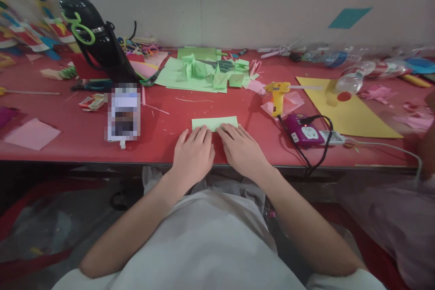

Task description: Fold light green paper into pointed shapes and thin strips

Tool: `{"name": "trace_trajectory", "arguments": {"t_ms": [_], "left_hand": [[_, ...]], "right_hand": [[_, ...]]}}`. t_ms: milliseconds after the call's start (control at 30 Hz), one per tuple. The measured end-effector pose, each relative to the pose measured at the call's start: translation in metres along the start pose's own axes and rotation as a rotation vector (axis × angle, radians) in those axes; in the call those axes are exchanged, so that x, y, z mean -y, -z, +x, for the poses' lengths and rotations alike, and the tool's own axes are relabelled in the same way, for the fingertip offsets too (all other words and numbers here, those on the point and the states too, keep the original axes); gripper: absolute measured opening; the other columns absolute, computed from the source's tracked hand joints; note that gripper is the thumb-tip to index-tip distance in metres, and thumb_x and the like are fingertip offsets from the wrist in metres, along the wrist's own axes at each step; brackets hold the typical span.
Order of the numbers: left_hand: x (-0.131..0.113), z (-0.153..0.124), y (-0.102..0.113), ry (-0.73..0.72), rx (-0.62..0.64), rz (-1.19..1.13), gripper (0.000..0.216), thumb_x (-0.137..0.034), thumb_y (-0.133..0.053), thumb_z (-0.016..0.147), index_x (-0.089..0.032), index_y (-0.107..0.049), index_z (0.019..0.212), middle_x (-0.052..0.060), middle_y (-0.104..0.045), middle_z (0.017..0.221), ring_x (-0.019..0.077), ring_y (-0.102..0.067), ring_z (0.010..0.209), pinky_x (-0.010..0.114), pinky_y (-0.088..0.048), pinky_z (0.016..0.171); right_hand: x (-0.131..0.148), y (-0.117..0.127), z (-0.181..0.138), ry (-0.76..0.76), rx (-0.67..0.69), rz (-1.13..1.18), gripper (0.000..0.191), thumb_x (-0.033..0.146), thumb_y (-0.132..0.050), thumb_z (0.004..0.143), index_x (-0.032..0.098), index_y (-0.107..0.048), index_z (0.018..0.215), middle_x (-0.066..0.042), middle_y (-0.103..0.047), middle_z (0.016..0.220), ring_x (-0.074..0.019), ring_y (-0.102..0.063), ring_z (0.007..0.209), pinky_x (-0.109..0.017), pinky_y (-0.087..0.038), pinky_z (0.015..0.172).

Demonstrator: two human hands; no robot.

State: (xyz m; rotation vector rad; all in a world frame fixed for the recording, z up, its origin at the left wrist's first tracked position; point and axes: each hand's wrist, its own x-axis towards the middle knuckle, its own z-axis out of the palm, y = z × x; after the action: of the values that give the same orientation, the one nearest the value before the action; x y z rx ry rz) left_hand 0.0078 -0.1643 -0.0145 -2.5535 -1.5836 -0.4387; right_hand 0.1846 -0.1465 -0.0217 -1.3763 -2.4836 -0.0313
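A light green strip of paper [215, 123], seemingly folded, lies flat near the front edge of the red table [163, 131]. The fingers of my left hand [194, 147] rest stretched out on its near left part. On its near right part lie the fingers of my right hand [242, 147], also extended. Both hands cover the strip's lower edge. Beyond them, several folded green paper pieces [220, 80] stand on flat green sheets [173, 74], with scissors [222, 64] among them.
To the right, a yellow glue gun [277, 97] stands by a purple power adapter [303, 132] with cords, near a yellow sheet [353, 113] and plastic bottles [350, 84]. Leftward are a phone-like device [123, 115], a tall black object [98, 36] and a pink square [33, 134].
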Motion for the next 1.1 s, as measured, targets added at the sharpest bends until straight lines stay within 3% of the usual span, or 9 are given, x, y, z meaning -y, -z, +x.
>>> {"name": "trace_trajectory", "arguments": {"t_ms": [233, 433, 567, 667, 800, 1100], "left_hand": [[0.003, 0.005, 0.004, -0.044, 0.037, 0.046, 0.039, -0.021, -0.039, 0.096, -0.005, -0.058, 0.126, 0.022, -0.056, 0.131, 0.0338, -0.054, 0.121, 0.048, -0.044, 0.104], [-0.002, 0.004, -0.004, -0.043, 0.052, 0.043, 0.043, -0.014, -0.035, 0.096, 0.001, -0.053, 0.132, 0.023, -0.051, 0.139, 0.0325, -0.049, 0.131, 0.046, -0.037, 0.113], [0.003, 0.006, -0.005, -0.073, 0.056, 0.026, 0.041, -0.016, -0.036, 0.097, -0.002, -0.056, 0.129, 0.021, -0.054, 0.137, 0.0300, -0.054, 0.124, 0.044, -0.041, 0.109], [0.012, 0.012, 0.000, -0.087, 0.089, 0.037, 0.036, -0.018, -0.037, 0.098, -0.007, -0.062, 0.121, 0.017, -0.060, 0.122, 0.0278, -0.059, 0.111, 0.041, -0.047, 0.095], [0.028, 0.024, 0.007, -0.114, 0.109, 0.071, 0.033, -0.010, -0.041, 0.094, -0.015, -0.069, 0.110, 0.012, -0.060, 0.113, 0.0266, -0.057, 0.103, 0.038, -0.046, 0.081], [0.047, 0.044, 0.013, -0.239, 0.239, 0.037, 0.040, 0.001, -0.046, 0.084, -0.020, -0.072, 0.107, 0.007, -0.063, 0.100, 0.0214, -0.059, 0.091, 0.036, -0.044, 0.082]], "right_hand": [[-0.009, 0.007, 0.010, 0.028, 0.078, -0.021, 0.035, 0.022, -0.036, 0.100, 0.015, -0.060, 0.124, -0.014, -0.063, 0.124, -0.0284, -0.059, 0.108, -0.042, -0.047, 0.094], [-0.011, 0.005, 0.009, 0.057, 0.048, -0.071, 0.034, 0.022, -0.036, 0.101, 0.014, -0.058, 0.126, -0.013, -0.063, 0.123, -0.0271, -0.057, 0.107, -0.040, -0.042, 0.097], [-0.019, 0.001, 0.014, 0.089, 0.044, -0.075, 0.033, 0.011, -0.040, 0.096, 0.016, -0.059, 0.123, -0.010, -0.066, 0.118, -0.0254, -0.057, 0.103, -0.036, -0.041, 0.092], [-0.024, -0.001, 0.020, 0.070, 0.016, -0.049, 0.027, 0.013, -0.043, 0.096, 0.017, -0.061, 0.116, -0.010, -0.068, 0.107, -0.0244, -0.058, 0.098, -0.034, -0.040, 0.085], [-0.029, -0.001, 0.027, 0.052, 0.014, -0.010, 0.017, 0.015, -0.046, 0.096, 0.016, -0.062, 0.101, -0.008, -0.068, 0.098, -0.0233, -0.058, 0.094, -0.032, -0.039, 0.081], [-0.039, -0.002, 0.032, 0.106, 0.019, 0.022, 0.018, 0.012, -0.046, 0.095, 0.016, -0.064, 0.095, -0.008, -0.067, 0.092, -0.0217, -0.055, 0.088, -0.031, -0.038, 0.077]]}}
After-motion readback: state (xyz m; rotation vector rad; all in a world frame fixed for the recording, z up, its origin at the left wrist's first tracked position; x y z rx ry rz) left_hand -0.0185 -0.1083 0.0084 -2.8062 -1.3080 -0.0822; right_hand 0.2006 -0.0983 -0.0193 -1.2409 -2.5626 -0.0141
